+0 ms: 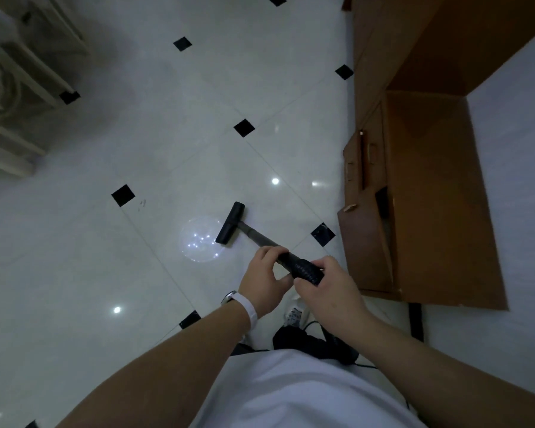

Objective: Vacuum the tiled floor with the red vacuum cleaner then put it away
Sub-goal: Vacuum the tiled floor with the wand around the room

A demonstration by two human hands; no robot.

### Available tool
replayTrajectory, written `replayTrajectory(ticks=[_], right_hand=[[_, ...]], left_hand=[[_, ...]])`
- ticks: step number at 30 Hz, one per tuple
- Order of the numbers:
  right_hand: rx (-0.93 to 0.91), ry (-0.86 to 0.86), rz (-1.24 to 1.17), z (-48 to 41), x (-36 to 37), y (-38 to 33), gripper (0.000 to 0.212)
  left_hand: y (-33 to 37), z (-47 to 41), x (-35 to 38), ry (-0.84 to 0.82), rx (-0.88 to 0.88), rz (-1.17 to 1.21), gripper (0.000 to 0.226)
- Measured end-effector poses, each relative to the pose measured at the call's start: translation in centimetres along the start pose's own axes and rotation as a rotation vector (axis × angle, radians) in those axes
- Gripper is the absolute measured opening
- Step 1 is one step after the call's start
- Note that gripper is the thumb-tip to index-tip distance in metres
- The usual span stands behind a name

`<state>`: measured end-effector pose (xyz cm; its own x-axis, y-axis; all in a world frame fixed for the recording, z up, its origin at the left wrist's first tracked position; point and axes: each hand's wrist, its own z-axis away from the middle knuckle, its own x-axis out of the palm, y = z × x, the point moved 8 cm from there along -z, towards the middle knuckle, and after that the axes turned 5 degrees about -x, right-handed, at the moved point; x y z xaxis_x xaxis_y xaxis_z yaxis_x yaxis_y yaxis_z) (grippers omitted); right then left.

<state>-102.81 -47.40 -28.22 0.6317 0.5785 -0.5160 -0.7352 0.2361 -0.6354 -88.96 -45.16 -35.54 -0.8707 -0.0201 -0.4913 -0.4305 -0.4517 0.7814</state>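
— White shirt (291, 393) fills the bottom of what I see, with both bare forearms reaching out over it. What are the hands doing?

— Both are on the vacuum's wand. His or her left hand (264, 281), with a white wristband (250, 311) on that wrist, curls its fingers over the grey tube (258, 234) where it meets the black ribbed hose (303, 268). Right hand (328, 290) is wrapped closed around the hose just behind it.

— And the business end?

— Black floor nozzle (230, 223) rests flat on the white tiled floor (167, 134), ahead of the hands, beside a faint round reflection of lights. Small black diamond insets dot the tiles.

— Can you see the red body of the cleaner?

— I cannot tell; only something dark (315, 344) with a thin cord sits by the feet, next to one patterned shoe (294, 316).

— What stands nearby?

— Brown wooden cabinet (430, 196) to the right, one door ajar, near the hose. Pale furniture (22, 88) sits far left, well apart.
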Motion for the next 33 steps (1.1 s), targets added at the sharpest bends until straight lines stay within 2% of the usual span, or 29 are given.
replayTrajectory(ticks=[3,9,20,33], right_hand=[[0.030,0.034,-0.030,0.5,-2.5,2.2,0.027],[0.093,0.112,-0.110,1.7,-6.8,6.4,0.029],[0.161,0.223,-0.231,3.6,-10.9,10.9,0.026],[0.201,0.187,-0.194,0.9,-10.1,8.6,0.028]], left_hand=[[2.0,-0.5,3.0,-0.083,0.010,-0.008,0.045],[4.6,-1.1,8.2,-0.199,-0.115,0.077,0.037],[11.1,-0.6,13.3,-0.360,0.203,-0.131,0.045],[10.1,-3.1,11.7,-0.359,0.204,-0.111,0.044]])
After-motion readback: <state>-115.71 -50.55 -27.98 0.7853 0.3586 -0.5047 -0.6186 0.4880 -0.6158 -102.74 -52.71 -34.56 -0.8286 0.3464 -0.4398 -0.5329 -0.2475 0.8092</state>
